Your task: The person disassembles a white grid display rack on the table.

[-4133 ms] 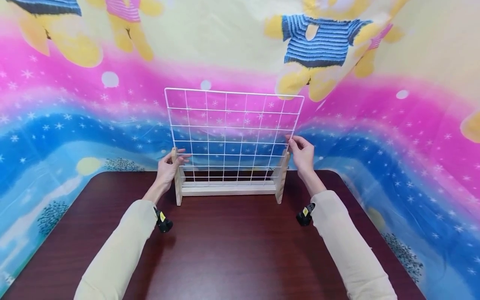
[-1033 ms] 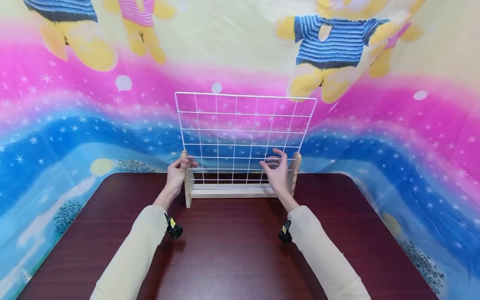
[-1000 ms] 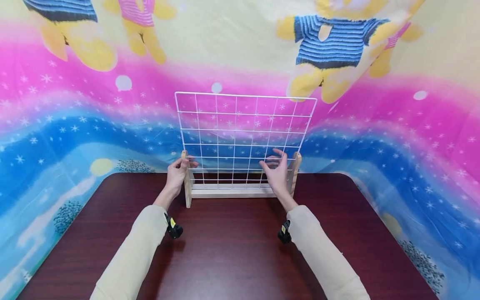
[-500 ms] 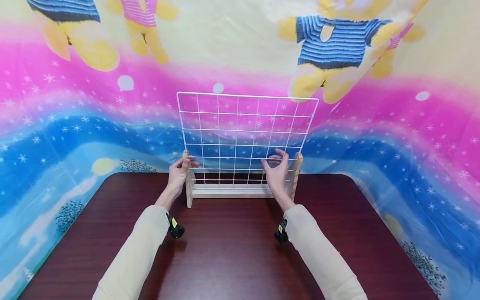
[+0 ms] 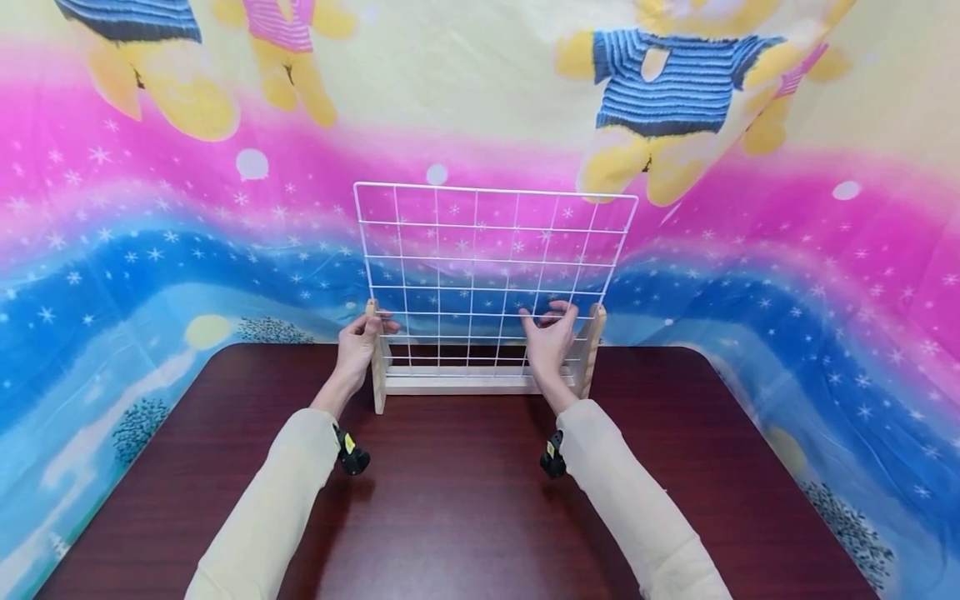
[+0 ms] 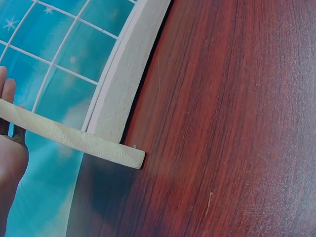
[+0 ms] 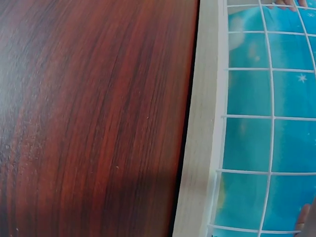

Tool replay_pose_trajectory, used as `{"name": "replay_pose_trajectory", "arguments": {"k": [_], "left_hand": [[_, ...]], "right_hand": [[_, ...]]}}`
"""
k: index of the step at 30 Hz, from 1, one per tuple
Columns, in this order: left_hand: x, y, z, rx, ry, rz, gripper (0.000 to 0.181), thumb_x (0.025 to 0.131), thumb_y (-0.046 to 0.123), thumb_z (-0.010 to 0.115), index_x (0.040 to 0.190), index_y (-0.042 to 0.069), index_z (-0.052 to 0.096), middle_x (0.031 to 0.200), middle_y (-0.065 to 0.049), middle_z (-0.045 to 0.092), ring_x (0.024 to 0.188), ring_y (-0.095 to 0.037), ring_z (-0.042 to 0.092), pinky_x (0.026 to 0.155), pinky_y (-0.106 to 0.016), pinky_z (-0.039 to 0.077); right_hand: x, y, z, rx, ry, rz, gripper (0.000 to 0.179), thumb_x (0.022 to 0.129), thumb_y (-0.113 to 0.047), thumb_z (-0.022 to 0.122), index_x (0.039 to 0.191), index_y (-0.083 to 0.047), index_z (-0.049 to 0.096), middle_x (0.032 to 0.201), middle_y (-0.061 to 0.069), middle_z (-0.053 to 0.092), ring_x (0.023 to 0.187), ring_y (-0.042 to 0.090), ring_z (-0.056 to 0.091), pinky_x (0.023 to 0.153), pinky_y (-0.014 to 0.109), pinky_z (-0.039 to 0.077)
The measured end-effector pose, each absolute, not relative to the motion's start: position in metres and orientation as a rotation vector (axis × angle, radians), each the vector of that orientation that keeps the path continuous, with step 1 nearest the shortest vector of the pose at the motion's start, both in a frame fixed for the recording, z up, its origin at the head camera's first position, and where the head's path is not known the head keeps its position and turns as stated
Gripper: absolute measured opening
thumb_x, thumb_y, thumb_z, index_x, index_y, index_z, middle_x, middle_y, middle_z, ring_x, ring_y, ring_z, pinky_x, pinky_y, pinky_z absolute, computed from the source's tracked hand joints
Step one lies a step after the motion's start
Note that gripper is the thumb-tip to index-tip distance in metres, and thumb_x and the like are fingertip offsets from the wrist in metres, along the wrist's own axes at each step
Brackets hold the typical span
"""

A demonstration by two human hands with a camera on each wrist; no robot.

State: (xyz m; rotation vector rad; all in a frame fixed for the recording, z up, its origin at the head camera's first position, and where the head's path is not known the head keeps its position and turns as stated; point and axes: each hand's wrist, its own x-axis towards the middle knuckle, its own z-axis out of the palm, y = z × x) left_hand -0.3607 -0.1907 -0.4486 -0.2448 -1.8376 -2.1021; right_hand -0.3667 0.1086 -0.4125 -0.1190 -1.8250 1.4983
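A white wire grid panel stands upright in a pale wooden stand on the table. The stand has a left side post, a right side post and a crossbar low between them. My left hand grips the upper part of the left post, thumb in front and fingers reaching round behind. My right hand is at the lower right of the grid, just inside the right post, with thumb and fingers apart and loosely bent. Its fingertips show at the lower right corner of the right wrist view, close to the wires.
The dark red-brown wooden table extends in front of the stand and to both sides. Right behind it hangs a patterned cloth with printed bears. Black wrist cameras sit at both cuffs.
About four seconds ago my right hand was at the grid's right edge, outside the post. It is now inside the post and still drifts slightly left. The left hand keeps its grip.
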Motion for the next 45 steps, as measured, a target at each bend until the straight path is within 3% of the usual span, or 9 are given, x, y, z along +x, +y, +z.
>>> {"name": "replay_pose_trajectory", "arguments": {"k": [6,10,13,15,20,22,26,32,45], "left_hand": [[-0.36,-0.19,-0.445,-0.256,-1.839,-2.115,0.036,0.101,0.018,0.05,0.119,-0.012,0.059,0.089,-0.013,0.073,0.091,-0.02,0.067,0.095,-0.045,0.041],[-0.352,-0.187,-0.437,-0.289,-1.847,-2.117,0.042,0.1,0.022,0.052,0.119,-0.014,0.058,0.09,-0.016,0.072,0.092,-0.022,0.067,0.098,-0.052,0.037],[-0.345,-0.185,-0.431,-0.299,-1.851,-2.12,0.042,0.098,0.027,0.055,0.117,-0.011,0.061,0.09,-0.016,0.072,0.093,-0.022,0.067,0.095,-0.047,0.041],[-0.343,-0.185,-0.428,-0.298,-1.869,-2.121,0.042,0.099,0.026,0.054,0.117,-0.01,0.061,0.091,-0.016,0.072,0.095,-0.021,0.066,0.094,-0.044,0.043],[-0.344,-0.188,-0.428,-0.287,-1.899,-2.109,0.036,0.102,0.017,0.05,0.12,-0.013,0.058,0.095,-0.025,0.068,0.1,-0.023,0.065,0.095,-0.056,0.039],[-0.343,-0.189,-0.428,-0.283,-1.893,-2.1,0.034,0.102,0.016,0.05,0.119,-0.012,0.059,0.095,-0.026,0.068,0.099,-0.024,0.065,0.093,-0.052,0.042],[-0.343,-0.19,-0.428,-0.272,-1.873,-2.107,0.033,0.101,0.014,0.05,0.118,-0.013,0.059,0.092,-0.023,0.069,0.098,-0.023,0.065,0.084,-0.038,0.048],[-0.344,-0.19,-0.429,-0.272,-1.86,-2.122,0.033,0.102,0.012,0.05,0.119,-0.015,0.057,0.092,-0.022,0.07,0.098,-0.024,0.065,0.096,-0.053,0.039],[-0.345,-0.189,-0.43,-0.286,-1.848,-2.128,0.032,0.102,0.013,0.05,0.118,-0.013,0.058,0.086,-0.012,0.073,0.095,-0.019,0.066,0.095,-0.055,0.038]], "right_hand": [[-0.366,0.109,-0.414,-0.12,-1.799,1.544,0.047,0.079,-0.019,0.082,0.106,-0.006,0.047,0.086,0.023,0.058,0.076,0.025,0.055,0.072,0.036,0.042],[-0.365,0.11,-0.415,-0.122,-1.777,1.564,0.046,0.079,-0.018,0.082,0.105,-0.007,0.046,0.084,0.022,0.056,0.073,0.019,0.052,0.071,0.032,0.041],[-0.365,0.11,-0.415,-0.12,-1.763,1.578,0.046,0.079,-0.018,0.082,0.105,-0.007,0.046,0.083,0.019,0.055,0.072,0.016,0.051,0.07,0.03,0.042],[-0.366,0.11,-0.414,-0.12,-1.75,1.584,0.047,0.078,-0.016,0.083,0.105,-0.007,0.046,0.082,0.016,0.054,0.073,0.018,0.052,0.069,0.03,0.042],[-0.367,0.107,-0.408,-0.12,-1.751,1.587,0.049,0.077,-0.015,0.084,0.108,-0.006,0.048,0.083,0.007,0.052,0.077,0.024,0.055,0.071,0.031,0.044],[-0.367,0.106,-0.406,-0.115,-1.765,1.593,0.05,0.077,-0.015,0.083,0.11,-0.006,0.048,0.085,0.006,0.052,0.08,0.026,0.055,0.072,0.031,0.044],[-0.365,0.105,-0.404,-0.107,-1.787,1.605,0.05,0.078,-0.015,0.082,0.113,-0.005,0.048,0.09,0.01,0.054,0.082,0.028,0.056,0.073,0.034,0.045],[-0.364,0.107,-0.401,-0.111,-1.803,1.611,0.051,0.078,-0.014,0.082,0.115,-0.005,0.049,0.093,0.013,0.058,0.081,0.025,0.057,0.073,0.034,0.046],[-0.364,0.109,-0.397,-0.106,-1.786,1.654,0.052,0.076,-0.008,0.083,0.12,-0.006,0.053,0.095,0.013,0.062,0.081,0.025,0.061,0.076,0.033,0.05]]}}
